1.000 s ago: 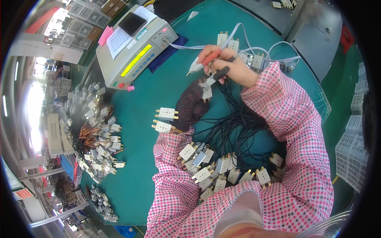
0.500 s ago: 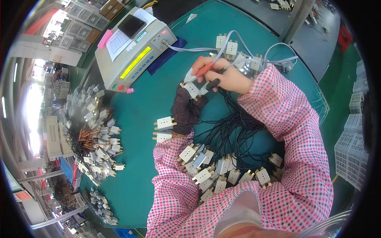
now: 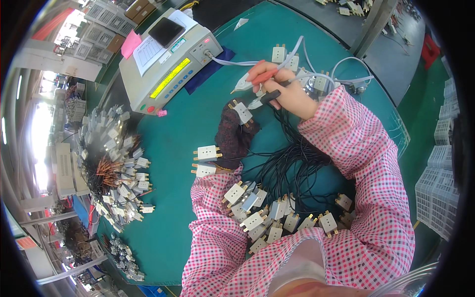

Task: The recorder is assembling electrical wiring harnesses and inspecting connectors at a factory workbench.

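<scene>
My left hand [image 3: 234, 133], in a dark knitted glove, grips a small white block-shaped part [image 3: 242, 113] with brass tabs at its ends. Above it, my bare right hand [image 3: 284, 89] holds two test clips, one red-handled [image 3: 262, 75] and one black-handled [image 3: 270, 97]. The red clip's tip stands apart from the part; the black clip's jaws are close beside it, and contact is hard to make out. Two more white parts [image 3: 207, 153] lie by my left wrist. Thin black wires [image 3: 292, 153] run between my arms.
A bench tester [image 3: 168, 74] with a yellow display stands at the far left, a phone [image 3: 166, 32] on top. Grey leads [image 3: 237, 63] run from it. White parts heap at the left [image 3: 123, 173] and near my body [image 3: 277, 208]. A metal post [image 3: 373, 27] rises far right.
My right hand has moved slightly up and right. The red clip has come away from the white part's upper tab, and the black clip has shifted back a little. My left hand has barely moved.
</scene>
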Tool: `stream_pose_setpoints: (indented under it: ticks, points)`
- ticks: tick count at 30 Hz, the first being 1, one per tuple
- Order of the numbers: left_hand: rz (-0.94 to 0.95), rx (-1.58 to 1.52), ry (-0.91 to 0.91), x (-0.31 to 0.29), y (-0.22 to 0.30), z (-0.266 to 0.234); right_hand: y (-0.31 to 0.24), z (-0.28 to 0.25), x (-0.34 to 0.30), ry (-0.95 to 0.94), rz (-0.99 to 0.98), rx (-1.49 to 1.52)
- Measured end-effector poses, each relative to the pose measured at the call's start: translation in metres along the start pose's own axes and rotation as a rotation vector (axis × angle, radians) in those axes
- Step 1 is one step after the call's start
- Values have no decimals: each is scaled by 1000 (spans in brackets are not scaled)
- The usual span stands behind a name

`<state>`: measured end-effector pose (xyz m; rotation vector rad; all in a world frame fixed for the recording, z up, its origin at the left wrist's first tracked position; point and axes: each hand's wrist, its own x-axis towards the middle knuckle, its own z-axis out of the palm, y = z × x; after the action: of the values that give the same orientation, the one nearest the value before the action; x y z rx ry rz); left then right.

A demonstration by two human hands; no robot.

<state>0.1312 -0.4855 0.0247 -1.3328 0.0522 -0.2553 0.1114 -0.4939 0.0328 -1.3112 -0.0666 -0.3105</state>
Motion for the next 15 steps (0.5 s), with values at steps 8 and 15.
stream_pose_setpoints:
  ticks: [8,15]
  points:
    - [-12,-7,-26,-3,2,2,2,3,1,-16,-20,26]
    - [-58,-170,-11,-2,5,0,0,2,-1,-2,13,11]
